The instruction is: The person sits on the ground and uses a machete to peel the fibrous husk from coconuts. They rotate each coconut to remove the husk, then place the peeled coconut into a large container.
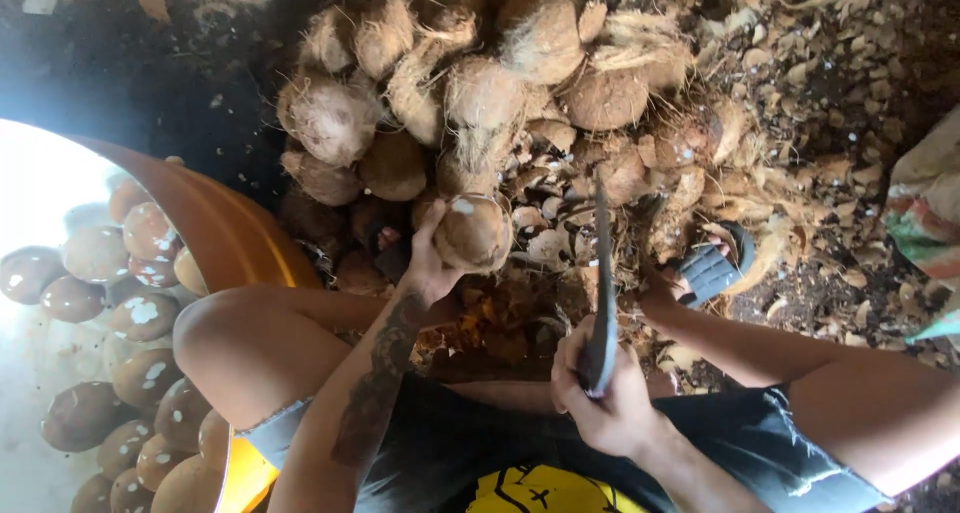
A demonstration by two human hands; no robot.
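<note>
So, only the head view to go on here, looking straight down at our knees while we sit on the ground. Our left hand (428,263) is wrapped around a husked coconut (473,233), fingers curled at its left side, holding it up just in front of the big pile of hairy coconuts (470,83) that fills the top middle of the shot. The held one is brown with a small white chip near its top. Our right hand (600,393) is closed tight on the handle of a long dark blade (603,273), which points up and away from us, its tip just right of the held coconut but not touching it as far as we can tell.

Over on the left there's an orange tub (235,243), its curved rim right against our left knee, full of water with peeled coconuts (130,313) floating in it, brown with white patches. The ground (800,73) on the right is covered in husk scraps and shell bits. Our right foot sits in a dark sandal (715,268) among the scraps, and a bit of patterned sack (925,213) pokes in at the right edge.
</note>
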